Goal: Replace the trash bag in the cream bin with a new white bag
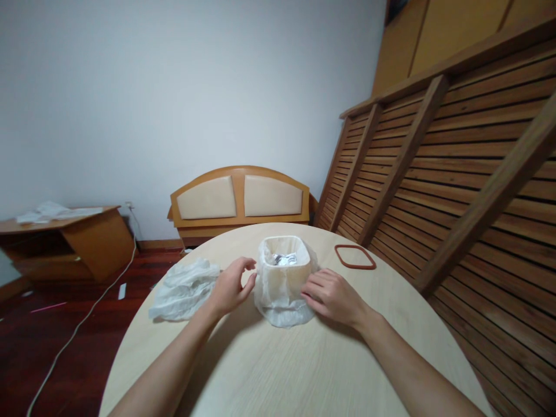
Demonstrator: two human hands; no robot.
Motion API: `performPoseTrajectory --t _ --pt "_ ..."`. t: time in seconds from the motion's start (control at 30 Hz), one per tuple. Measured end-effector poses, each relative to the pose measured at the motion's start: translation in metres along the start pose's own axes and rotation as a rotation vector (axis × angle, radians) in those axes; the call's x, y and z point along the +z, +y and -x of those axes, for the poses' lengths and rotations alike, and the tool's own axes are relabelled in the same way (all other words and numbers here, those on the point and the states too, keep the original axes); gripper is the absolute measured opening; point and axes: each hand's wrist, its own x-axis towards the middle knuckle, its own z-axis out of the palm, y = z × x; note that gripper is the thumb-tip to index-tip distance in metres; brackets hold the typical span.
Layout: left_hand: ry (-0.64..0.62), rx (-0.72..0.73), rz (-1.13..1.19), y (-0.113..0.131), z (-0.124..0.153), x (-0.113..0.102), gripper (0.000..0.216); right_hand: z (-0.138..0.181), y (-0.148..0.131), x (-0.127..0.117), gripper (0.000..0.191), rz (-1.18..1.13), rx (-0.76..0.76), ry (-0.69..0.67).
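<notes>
A small cream bin (pixel 283 277) lined with a thin white plastic bag stands in the middle of the round table (pixel 304 370). Something silvery lies inside it. My left hand (pixel 230 286) is at the bin's left side, fingers curved and apart, fingertips near the bag's edge. My right hand (pixel 332 295) rests on the table at the bin's right side, fingers bent onto the loose bag skirt. I cannot tell whether they pinch the plastic.
A crumpled white plastic bag (pixel 185 288) lies on the table's left. A red-brown square ring (pixel 355 256) lies at the right back. A slatted wooden frame (pixel 456 174) leans on the right. A headboard (pixel 240 200) and a low desk (pixel 65 237) stand behind; a cable (pixel 78 330) crosses the floor.
</notes>
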Motion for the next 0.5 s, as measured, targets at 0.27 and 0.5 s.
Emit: performPoseTrajectory --t 0.27,0.5 --pt "-0.396 -0.026 0.077 -0.008 0.001 -0.01 0.009 -0.002 -0.005 -0.002 0.047 0.173 0.106 0.299" --pt "-0.576 0.023 0.2 -0.006 0.0 -0.006 0.015 -0.008 -0.01 0.01 0.052 0.204 0.227 0.198"
